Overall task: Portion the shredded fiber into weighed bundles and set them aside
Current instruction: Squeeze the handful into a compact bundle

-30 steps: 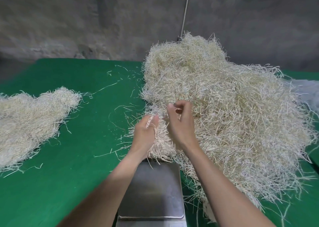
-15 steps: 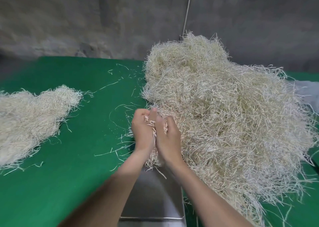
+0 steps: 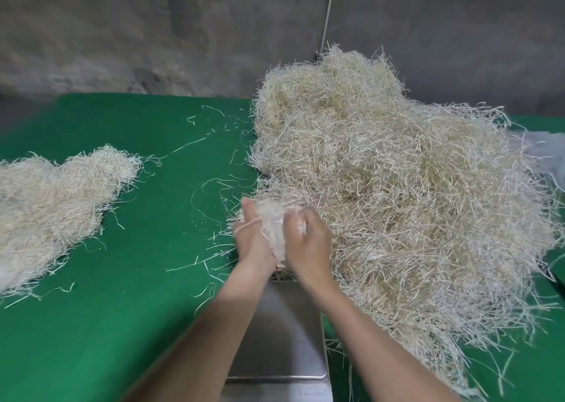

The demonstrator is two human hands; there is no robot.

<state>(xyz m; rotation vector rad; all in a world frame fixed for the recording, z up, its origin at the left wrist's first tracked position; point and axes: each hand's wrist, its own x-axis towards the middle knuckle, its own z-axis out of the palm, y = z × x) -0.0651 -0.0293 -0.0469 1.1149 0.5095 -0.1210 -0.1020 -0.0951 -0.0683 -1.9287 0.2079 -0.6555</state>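
Note:
A big heap of pale shredded fiber [image 3: 397, 187] covers the right half of the green table. At its near left edge, my left hand [image 3: 252, 242] and my right hand [image 3: 307, 242] face each other and hold a small bundle of fiber [image 3: 272, 230] between them, just beyond the far edge of the steel scale pan [image 3: 281, 340]. My right hand's fingers curl around the bundle; the left hand cups its other side. The pan's visible surface is bare. A flatter pile of set-aside fiber [image 3: 52, 206] lies at the far left.
The green table [image 3: 122, 310] has loose strands scattered between the two piles. A grey concrete wall [image 3: 122, 34] stands behind, with a thin cable [image 3: 328, 13] running down it. Something pale and translucent [image 3: 547, 147] shows at the right edge behind the heap.
My hands have come together at the heap's edge, gathering a clump into a bundle between them. The bundle is fuller now than half a second ago.

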